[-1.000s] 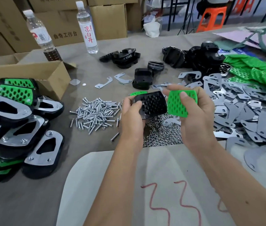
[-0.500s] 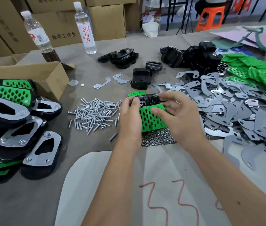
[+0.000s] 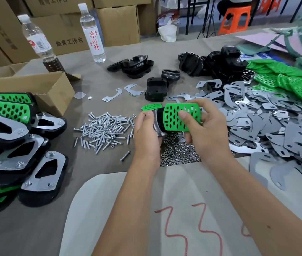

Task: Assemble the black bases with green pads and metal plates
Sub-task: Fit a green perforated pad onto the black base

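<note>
Both hands hold one black base (image 3: 158, 122) over the table's middle, with a green perforated pad (image 3: 174, 119) lying on its top. My left hand (image 3: 146, 133) grips the base's left end. My right hand (image 3: 203, 130) grips the right side, its thumb pressing on the pad. Most of the base is hidden under the pad and fingers. Another green pad (image 3: 151, 106) lies on the table just behind. Loose black bases (image 3: 155, 88) sit further back, green pads (image 3: 287, 78) at the far right, and grey metal plates (image 3: 275, 126) are heaped on the right.
Screws (image 3: 104, 130) lie in a pile left of my hands and nuts (image 3: 177, 154) under them. Finished assemblies (image 3: 13, 137) are stacked at the left beside an open cardboard box (image 3: 35, 87). Two water bottles (image 3: 92, 32) stand at the back. A white sheet (image 3: 146, 209) covers the near edge.
The green pad, held apart in my right hand a second ago, now lies on the black base. My right thumb has come onto the pad, and the piece has turned in my hands.
</note>
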Demonstrator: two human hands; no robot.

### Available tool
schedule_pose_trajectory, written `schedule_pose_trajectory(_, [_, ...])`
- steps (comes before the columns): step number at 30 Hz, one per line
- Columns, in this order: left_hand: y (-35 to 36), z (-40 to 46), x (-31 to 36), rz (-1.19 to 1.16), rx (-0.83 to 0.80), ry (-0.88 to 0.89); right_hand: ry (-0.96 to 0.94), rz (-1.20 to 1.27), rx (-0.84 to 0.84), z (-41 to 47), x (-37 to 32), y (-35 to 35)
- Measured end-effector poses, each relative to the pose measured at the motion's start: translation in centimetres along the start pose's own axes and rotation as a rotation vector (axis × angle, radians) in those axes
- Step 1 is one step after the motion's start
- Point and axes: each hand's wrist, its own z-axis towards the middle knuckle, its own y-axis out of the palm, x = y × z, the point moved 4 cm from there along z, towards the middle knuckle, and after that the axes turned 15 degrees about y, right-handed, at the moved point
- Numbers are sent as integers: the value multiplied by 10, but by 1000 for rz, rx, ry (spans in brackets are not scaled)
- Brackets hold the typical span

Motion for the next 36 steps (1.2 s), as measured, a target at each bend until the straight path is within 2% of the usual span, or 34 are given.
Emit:
schedule_pose_trajectory(3, [1, -2, 1, -16, -17, -8, 7, -98, -44, 0, 2, 4])
schedule_pose_trajectory(9, [1, -3, 2, 67, -20, 41, -4, -259, 65, 4, 5, 1])
schedule_pose_trajectory(13, [0, -3, 1, 83, -32, 53, 35, -177, 63, 3, 6, 0])
schedule_pose_trajectory(19, [0, -4, 4, 174, -53, 82, 47, -224, 173, 4, 10, -6])
schedule_pose_trajectory(22, [-5, -1, 12, 345, -74, 193, 55, -219, 147, 4, 11, -5])
schedule_pose_trajectory(27, [-9, 0, 24, 397, -92, 317, 68, -160, -1, 5, 9, 0])
schedule_pose_trajectory(33, [-11, 0, 25, 396, -121, 305, 131, -87, -29, 4, 8, -1])
schedule_pose_trajectory(36, [-12, -2, 23, 314, -141, 253, 154, -31, -61, 4, 8, -3])
